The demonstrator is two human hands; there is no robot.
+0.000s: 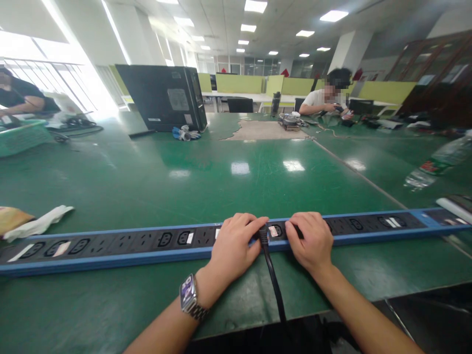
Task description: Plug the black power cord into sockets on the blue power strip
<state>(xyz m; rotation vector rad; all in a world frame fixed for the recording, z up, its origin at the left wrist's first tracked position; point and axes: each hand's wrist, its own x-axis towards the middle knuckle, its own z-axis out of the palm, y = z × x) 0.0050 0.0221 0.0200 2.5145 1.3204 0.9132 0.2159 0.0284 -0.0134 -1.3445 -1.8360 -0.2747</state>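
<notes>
A long blue power strip [140, 250] with black sockets of differing shapes lies across the green table in front of me. My left hand [236, 243], with a metal-banded watch [188, 295] at its wrist, is closed at the black plug [263, 233] over the strip's middle. From the plug a black cord [275, 285] runs down over the table's near edge. My right hand [311, 241] grips the strip just right of the plug, fingers curled over it and thumb along the top. Between the hands shows a socket with a small white label [273, 231].
On the green table [206, 187] stand a black computer case [162, 98] with blue-grey gloves [185, 133] beside it, and a plastic bottle [438, 162] at right. A teal basket [24, 137] is at left. Two other people sit at the far left and back right.
</notes>
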